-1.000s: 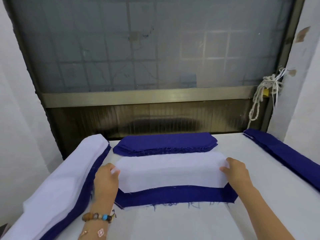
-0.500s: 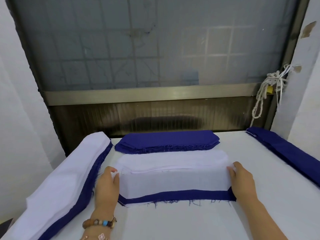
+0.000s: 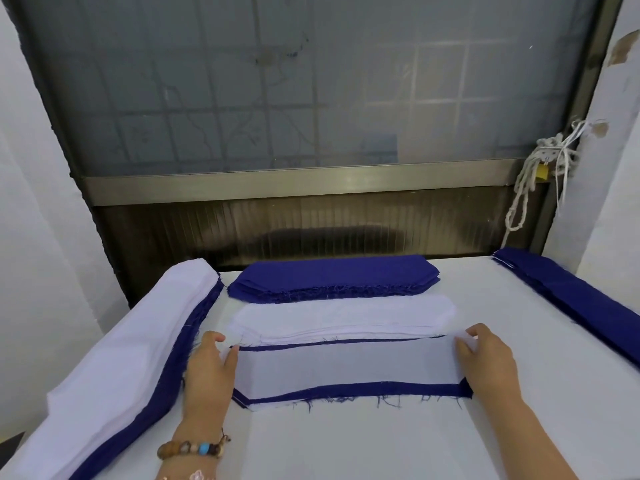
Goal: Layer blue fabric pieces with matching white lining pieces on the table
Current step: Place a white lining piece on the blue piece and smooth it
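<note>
A thin white lining piece [image 3: 346,367] lies over a blue fabric piece [image 3: 353,389] on the white table [image 3: 363,441], with blue showing as strips along its near and far edges. My left hand [image 3: 209,370] pinches the lining's left end, thumb on top. My right hand [image 3: 485,358] pinches its right end, and a corner of lining curls over the fingers. Behind lies a stack of white lining pieces [image 3: 343,318], and behind that a stack of blue pieces [image 3: 332,277].
A long pile of layered white and blue pieces [image 3: 114,362] runs along the table's left edge. Another blue pile [image 3: 571,296] lies along the right edge. A dark window frame [image 3: 277,188] stands right behind the table, with knotted rope [image 3: 540,168] at its right.
Both hands drew the lining piece toward me over the blue piece. The near blue band narrowed and a thin blue strip now shows along the far edge.
</note>
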`<action>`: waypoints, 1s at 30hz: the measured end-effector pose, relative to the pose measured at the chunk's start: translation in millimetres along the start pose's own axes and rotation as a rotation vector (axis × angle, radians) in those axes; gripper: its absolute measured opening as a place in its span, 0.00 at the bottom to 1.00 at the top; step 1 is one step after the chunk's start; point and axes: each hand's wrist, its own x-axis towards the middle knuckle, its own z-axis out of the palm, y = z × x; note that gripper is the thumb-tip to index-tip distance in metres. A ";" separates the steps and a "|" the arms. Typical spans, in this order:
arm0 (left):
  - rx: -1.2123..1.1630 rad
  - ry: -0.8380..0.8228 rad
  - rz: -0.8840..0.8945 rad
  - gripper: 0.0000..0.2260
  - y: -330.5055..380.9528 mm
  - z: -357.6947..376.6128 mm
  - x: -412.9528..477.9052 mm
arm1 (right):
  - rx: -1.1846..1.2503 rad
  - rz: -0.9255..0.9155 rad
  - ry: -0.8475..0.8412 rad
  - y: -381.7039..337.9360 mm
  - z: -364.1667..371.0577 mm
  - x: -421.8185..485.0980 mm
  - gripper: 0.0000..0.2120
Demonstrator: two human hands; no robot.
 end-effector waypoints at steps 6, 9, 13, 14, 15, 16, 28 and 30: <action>-0.004 -0.020 -0.004 0.13 -0.3 -1.7 -0.7 | 0.004 0.023 -0.002 -2.7 -1.6 -2.4 0.04; -0.001 -0.024 -0.003 0.13 1.1 -2.4 -1.7 | -0.001 0.029 -0.003 -2.2 -1.1 -1.7 0.07; 0.005 -0.009 -0.004 0.12 0.5 -1.7 0.0 | -0.012 0.023 0.011 -0.8 -0.6 -1.8 0.10; 0.018 -0.002 0.004 0.11 0.2 -1.6 0.4 | -0.021 0.020 0.019 -0.8 -0.8 -2.3 0.11; 0.038 0.008 0.015 0.11 -0.2 -1.6 0.9 | -0.042 0.013 0.033 -0.6 -0.9 -2.6 0.12; 0.066 0.024 0.032 0.11 -0.9 -1.7 1.5 | -0.085 0.002 0.053 -0.4 -1.3 -2.8 0.13; -0.111 -0.315 0.289 0.08 6.3 7.5 -7.1 | 0.019 -0.452 -0.183 -6.5 5.0 -7.3 0.09; -0.088 -0.324 0.283 0.07 7.2 7.2 -5.9 | 0.010 -0.462 -0.254 -6.3 6.5 -6.3 0.08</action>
